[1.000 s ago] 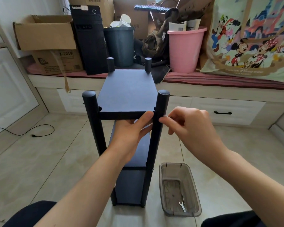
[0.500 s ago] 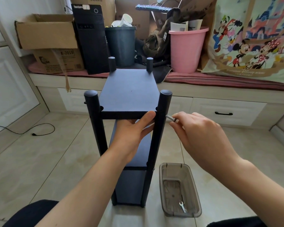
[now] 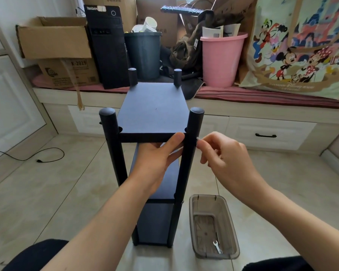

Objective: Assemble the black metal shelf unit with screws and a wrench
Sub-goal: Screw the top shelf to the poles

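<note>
Since half a second ago, the right hand (image 3: 226, 159) has pushed the screw (image 3: 198, 138) closer to the near right post (image 3: 188, 153), so less of the silver shows. The screw now pokes out just a tiny bit at the post's right side. It lies flat, with its long way going from 3 o'clock to 9 o'clock, and its tip points left into the post. The right hand's thumb and first finger pinch its outer end.

The left hand (image 3: 157, 159) has stayed put. It reaches under the top board (image 3: 153, 108), palm up, and its thumb presses the board's front edge right beside that post. I cannot tell how its other fingers lie under the board.

The black shelf unit (image 3: 155, 173) stands upright on the tiled floor (image 3: 47, 192), in the middle of the view, with its long way going up and down. Its four posts point up.

At 5 o'clock from the shelf, just beside its foot, sits a clear plastic box (image 3: 231, 227). A small silver wrench (image 3: 217, 247) lies in the near end of it.

At 12 o'clock, well behind the shelf, a pink bucket (image 3: 221, 59) and a dark bin (image 3: 143, 53) sit on a low bench.
</note>
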A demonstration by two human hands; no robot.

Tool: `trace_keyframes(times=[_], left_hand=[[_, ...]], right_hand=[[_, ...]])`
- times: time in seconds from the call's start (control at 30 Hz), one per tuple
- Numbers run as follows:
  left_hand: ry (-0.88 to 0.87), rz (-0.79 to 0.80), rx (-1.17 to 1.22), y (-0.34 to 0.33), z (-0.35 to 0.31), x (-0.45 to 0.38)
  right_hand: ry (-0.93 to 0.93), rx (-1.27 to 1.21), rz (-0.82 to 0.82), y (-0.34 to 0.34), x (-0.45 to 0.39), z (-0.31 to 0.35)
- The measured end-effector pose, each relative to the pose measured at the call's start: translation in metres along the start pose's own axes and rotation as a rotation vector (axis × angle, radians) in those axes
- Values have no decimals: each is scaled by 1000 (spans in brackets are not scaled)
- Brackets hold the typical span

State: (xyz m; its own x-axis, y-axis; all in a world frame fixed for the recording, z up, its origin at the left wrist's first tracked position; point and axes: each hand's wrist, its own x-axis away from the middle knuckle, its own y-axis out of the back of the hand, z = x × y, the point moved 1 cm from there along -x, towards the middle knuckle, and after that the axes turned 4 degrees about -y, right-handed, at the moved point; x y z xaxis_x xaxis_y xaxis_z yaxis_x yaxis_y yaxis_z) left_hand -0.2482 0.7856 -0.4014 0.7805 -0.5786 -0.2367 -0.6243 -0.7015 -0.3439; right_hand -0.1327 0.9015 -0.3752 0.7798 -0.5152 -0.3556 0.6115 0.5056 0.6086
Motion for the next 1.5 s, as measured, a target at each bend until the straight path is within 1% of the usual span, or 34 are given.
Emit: trace_keyframes(times=[0.13, 0.2, 0.33, 0.5, 0.67, 0.83, 0.9, 0.97, 1.03, 1.07, 1.2, 1.27, 1.4, 1.5], left_hand=[[-10, 0, 9, 0, 0, 0], [-2, -2, 21, 0, -1, 0], [9, 15, 39, -2, -3, -1], [7, 18, 47, -3, -5, -3], [2, 41, 73, -3, -9, -5], [-1, 46, 66, -3, -9, -4], [-2, 50, 66, -2, -9, -3], [-6, 55, 70, -2, -9, -3], [-12, 54, 75, -2, -9, -2], [-12, 52, 75, -3, -9, -3], [-6, 44, 70, -4, -9, -4], [-2, 34, 65, -4, -9, -3], [2, -6, 44, -6, -7, -2], [-5, -18, 23, -7, -7, -2]], right_hand=[[100, 85, -65, 5, 3, 2], [128, 88, -87, 8, 5, 5], [127, 27, -122, 12, 4, 7], [132, 46, -110, 14, 2, 6], [168, 115, -130, 13, 3, 9], [259, 242, -181, 14, 3, 11], [197, 214, -149, 13, 1, 12], [79, 89, -105, 14, -4, 11], [27, -2, -84, 15, -7, 12], [45, 12, -91, 16, -6, 13], [262, 330, -222, 18, 3, 21], [316, 421, -252, 19, 4, 22], [326, 444, -261, 22, 9, 23], [215, 326, -187, 23, 6, 21]])
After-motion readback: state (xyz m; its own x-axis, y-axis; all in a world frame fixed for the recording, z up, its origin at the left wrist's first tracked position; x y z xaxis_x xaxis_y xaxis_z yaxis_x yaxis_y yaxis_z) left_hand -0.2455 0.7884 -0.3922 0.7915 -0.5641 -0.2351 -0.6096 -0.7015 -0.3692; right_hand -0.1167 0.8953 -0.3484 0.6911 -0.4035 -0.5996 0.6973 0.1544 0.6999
